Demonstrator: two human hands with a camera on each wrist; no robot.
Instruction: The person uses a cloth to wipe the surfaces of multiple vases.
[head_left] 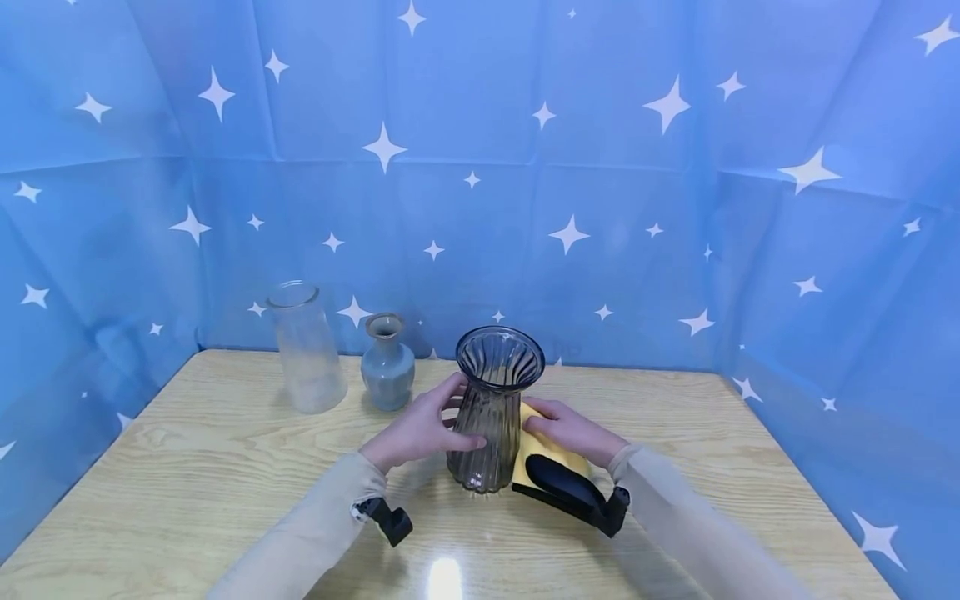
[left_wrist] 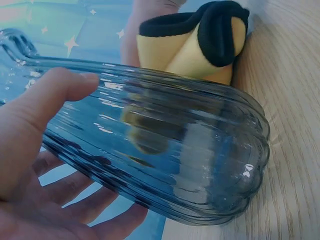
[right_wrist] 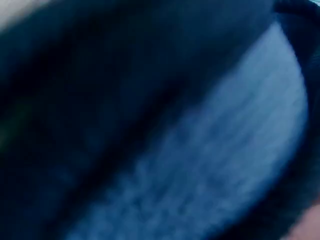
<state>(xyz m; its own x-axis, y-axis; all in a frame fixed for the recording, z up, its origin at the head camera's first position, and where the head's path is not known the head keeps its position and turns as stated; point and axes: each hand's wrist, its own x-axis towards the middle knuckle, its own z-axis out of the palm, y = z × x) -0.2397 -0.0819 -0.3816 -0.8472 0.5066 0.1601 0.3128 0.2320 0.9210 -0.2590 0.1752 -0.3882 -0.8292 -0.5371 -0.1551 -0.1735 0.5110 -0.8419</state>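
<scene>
A smoky grey fluted glass vase [head_left: 489,429] with a flared rim stands near the middle of the table, tilted slightly. My left hand [head_left: 422,427] holds it from the left, thumb across the near side and fingers behind, as the left wrist view also shows. Against the vase's right side my right hand [head_left: 566,427] grips a folded yellow cloth [left_wrist: 170,50] with black edging. The cloth's lower part hangs toward the tabletop. In the right wrist view, blurred dark edging and a bluish patch of cloth [right_wrist: 215,145] fill the picture and hide the fingers.
On the wooden table [head_left: 225,483], a tall frosted glass vase [head_left: 307,358] and a small blue-grey vase [head_left: 387,372] stand at the back left. A blue curtain with white stars [head_left: 480,208] encloses the back and sides.
</scene>
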